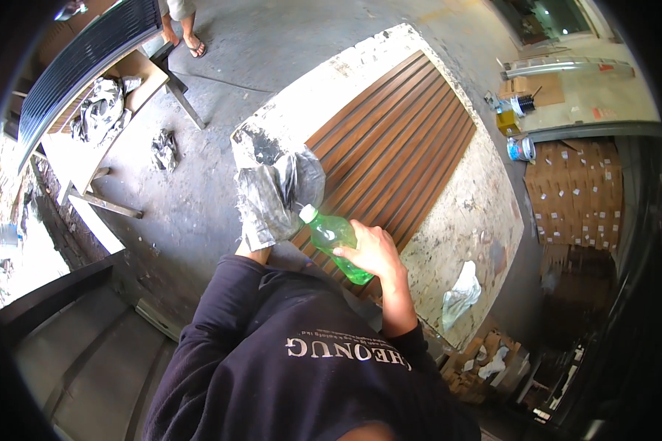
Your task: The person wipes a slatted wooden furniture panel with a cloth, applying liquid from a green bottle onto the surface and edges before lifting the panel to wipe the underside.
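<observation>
My right hand (371,251) is wrapped round a green see-through plastic bottle (335,239). The bottle tilts, its white cap end pointing up and left toward a grey, stained rag (268,202). My left hand (255,254) reaches into that rag; only a bit near the wrist shows, and cloth hides the fingers. Beneath the bottle and rag lies a brown slatted wooden panel (393,132), its long slats running away from me. It rests on a white, paint-spotted tabletop (478,228).
A crumpled white cloth (461,294) lies on the tabletop's near right. At far left, a dark ribbed panel (88,70) stands by a wooden bench (136,92) with rags. Another person's foot (194,45) shows beyond. Cans (521,149) and stacked brown cardboard (577,195) are at right.
</observation>
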Motion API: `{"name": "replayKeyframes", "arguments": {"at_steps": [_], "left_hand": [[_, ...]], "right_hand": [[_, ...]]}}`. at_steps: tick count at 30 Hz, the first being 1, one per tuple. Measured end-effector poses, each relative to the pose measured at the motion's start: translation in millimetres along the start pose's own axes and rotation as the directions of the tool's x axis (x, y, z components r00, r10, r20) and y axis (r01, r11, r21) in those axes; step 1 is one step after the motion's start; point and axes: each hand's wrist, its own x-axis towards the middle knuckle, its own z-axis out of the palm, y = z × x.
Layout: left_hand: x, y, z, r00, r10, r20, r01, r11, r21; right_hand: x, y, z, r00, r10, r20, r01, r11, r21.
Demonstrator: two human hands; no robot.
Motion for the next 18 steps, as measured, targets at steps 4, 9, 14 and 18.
{"name": "replayKeyframes", "arguments": {"at_steps": [4, 9, 14, 18], "left_hand": [[3, 0, -2, 1.000, 0.006, 0.024, -0.006, 1.000, 0.001], [5, 5, 1, 0.998, -0.010, 0.056, 0.009, 1.000, 0.012], [11, 12, 11, 0.998, -0.001, 0.069, 0.000, 1.000, 0.019], [33, 4, 13, 0.999, 0.038, 0.019, -0.037, 0.999, -0.010]], "right_hand": [[-3, -3, -6, 0.999, 0.034, 0.012, -0.034, 0.999, 0.005], [-6, -4, -3, 1.000, 0.011, -0.016, -0.011, 1.000, -0.007], [0, 16, 5, 0.986, 0.017, -0.165, -0.003, 0.997, 0.082], [10, 47, 4, 0.879, 0.005, -0.478, 0.148, 0.948, 0.281]]}}
